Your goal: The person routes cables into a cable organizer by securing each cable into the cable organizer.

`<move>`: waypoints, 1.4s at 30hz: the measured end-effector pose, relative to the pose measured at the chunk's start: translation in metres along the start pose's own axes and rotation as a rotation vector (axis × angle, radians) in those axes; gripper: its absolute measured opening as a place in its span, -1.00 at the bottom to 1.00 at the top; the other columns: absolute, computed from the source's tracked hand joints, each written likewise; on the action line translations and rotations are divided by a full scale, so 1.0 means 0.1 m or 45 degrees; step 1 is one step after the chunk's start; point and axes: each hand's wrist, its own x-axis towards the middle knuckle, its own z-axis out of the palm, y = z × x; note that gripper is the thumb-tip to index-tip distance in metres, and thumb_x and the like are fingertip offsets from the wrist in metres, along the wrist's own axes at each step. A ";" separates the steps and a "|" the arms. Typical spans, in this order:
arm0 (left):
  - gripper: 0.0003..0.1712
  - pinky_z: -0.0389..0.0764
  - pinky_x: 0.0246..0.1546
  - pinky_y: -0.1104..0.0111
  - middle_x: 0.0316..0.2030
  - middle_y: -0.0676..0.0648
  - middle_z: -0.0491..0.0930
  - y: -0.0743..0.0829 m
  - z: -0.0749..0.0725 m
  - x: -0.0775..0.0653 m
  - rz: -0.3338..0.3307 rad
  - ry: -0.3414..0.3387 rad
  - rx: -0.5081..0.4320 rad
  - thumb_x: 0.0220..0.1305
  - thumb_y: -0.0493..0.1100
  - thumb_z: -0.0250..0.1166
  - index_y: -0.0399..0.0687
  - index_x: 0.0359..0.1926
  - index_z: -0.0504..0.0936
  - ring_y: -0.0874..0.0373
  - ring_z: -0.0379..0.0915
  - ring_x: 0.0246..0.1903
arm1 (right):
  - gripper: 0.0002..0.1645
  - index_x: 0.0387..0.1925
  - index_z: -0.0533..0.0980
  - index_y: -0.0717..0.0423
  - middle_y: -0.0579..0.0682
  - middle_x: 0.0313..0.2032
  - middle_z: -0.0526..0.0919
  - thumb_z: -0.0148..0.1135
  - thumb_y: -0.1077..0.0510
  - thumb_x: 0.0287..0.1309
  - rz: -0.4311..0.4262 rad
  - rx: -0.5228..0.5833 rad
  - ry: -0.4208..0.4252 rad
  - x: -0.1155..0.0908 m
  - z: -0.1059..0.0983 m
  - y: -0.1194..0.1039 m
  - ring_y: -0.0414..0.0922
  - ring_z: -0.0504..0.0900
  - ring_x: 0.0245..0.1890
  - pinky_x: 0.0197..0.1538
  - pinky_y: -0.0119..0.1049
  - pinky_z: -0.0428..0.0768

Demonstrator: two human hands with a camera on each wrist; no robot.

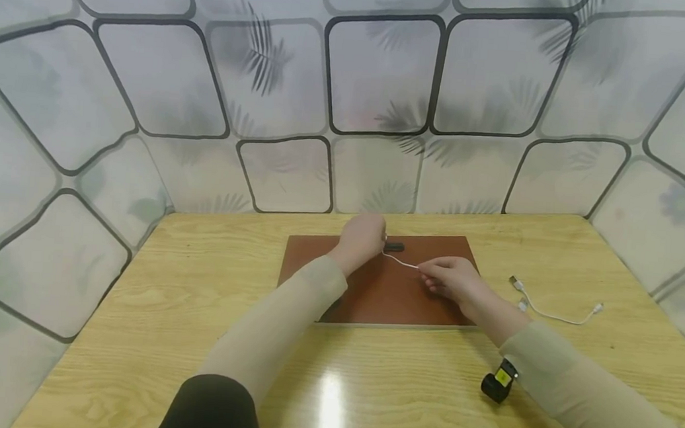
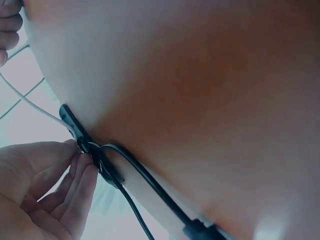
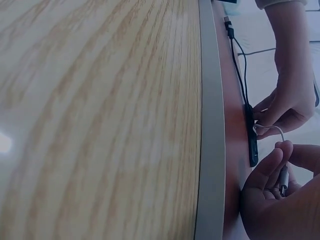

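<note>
A thin white cable (image 1: 401,262) stretches between the two hands above a reddish-brown board (image 1: 373,289). With thumb and fingers my left hand (image 1: 364,239) pinches the cable where it meets a narrow black strip (image 3: 252,140) at the board's far side. My right hand (image 1: 454,281) pinches the other end of the cable; in the right wrist view its metal-tipped plug (image 3: 283,181) hangs beneath the fingertips. A black cable (image 2: 155,187) passes at the strip and ends in a black USB plug (image 3: 229,27). Left fingertips partly hide how the white cable sits at the strip.
Right of the board, another short white cable (image 1: 558,318) with plugs lies on the wooden table (image 1: 193,296). A patterned curtain (image 1: 382,77) stands behind the table's far edge. A small black device (image 1: 499,383) is strapped at the right wrist.
</note>
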 end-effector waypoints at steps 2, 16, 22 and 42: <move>-0.70 0.73 -0.30 0.28 -0.44 0.04 0.75 -0.02 0.00 0.00 0.000 0.004 -0.017 0.41 -0.26 0.33 -0.05 -0.53 0.69 0.18 0.50 -0.46 | -0.56 0.21 0.53 0.44 -0.25 -0.43 0.69 0.22 0.15 0.53 -0.001 -0.001 -0.007 0.01 0.00 0.01 -0.37 0.60 -0.44 -0.28 -0.51 0.67; -0.92 0.78 -0.04 0.23 -0.17 0.01 0.84 -0.03 -0.01 0.01 0.002 -0.025 -0.049 0.41 -0.19 0.44 -0.06 -0.23 0.84 0.09 0.76 -0.12 | -0.48 0.32 0.48 0.46 -0.24 -0.37 0.69 0.19 0.14 0.57 -0.008 -0.035 0.002 0.02 0.00 0.03 -0.36 0.60 -0.39 -0.27 -0.50 0.66; -0.91 0.77 -0.02 0.25 -0.14 0.02 0.83 -0.04 0.01 0.00 0.013 -0.027 -0.042 0.41 -0.14 0.45 -0.04 -0.18 0.82 0.11 0.75 -0.09 | -0.52 0.27 0.50 0.46 -0.24 -0.39 0.69 0.20 0.15 0.55 -0.004 -0.016 0.004 0.03 0.01 0.03 -0.36 0.60 -0.41 -0.28 -0.51 0.66; -0.87 0.79 0.02 0.21 -0.12 -0.03 0.85 -0.05 0.00 -0.01 0.074 0.004 -0.022 0.46 -0.23 0.36 -0.09 -0.18 0.85 0.04 0.77 -0.06 | -0.55 0.23 0.51 0.46 -0.25 -0.41 0.70 0.20 0.17 0.54 -0.011 0.002 0.003 0.04 0.01 0.06 -0.39 0.61 -0.42 -0.27 -0.55 0.67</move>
